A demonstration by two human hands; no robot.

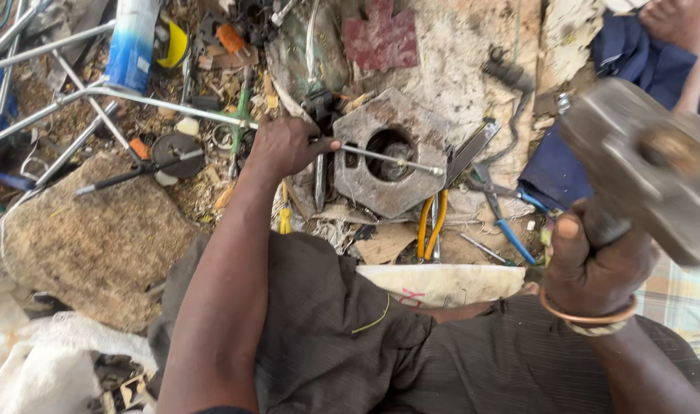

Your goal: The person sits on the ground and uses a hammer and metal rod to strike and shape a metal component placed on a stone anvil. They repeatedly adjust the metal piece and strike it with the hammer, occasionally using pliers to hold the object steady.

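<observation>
We saw the left hand (285, 146) closed around one end of a thin metal rod (388, 157), which lay across a heavy, rusty hexagonal metal block (392, 153) with a round hole in its middle; the rod's far end reached the block's right edge. The right hand (591, 268), with a bangle (587, 314) at the wrist, was gripping the handle of a hammer (641, 165), raised close to the camera and blurred, well apart from the block. The block rested on the littered ground among scrap. Just below it lay pliers with yellow handles (432, 226), and to its right pliers with blue handles (503, 215). A large rough stone (89, 230) sat to the left.
</observation>
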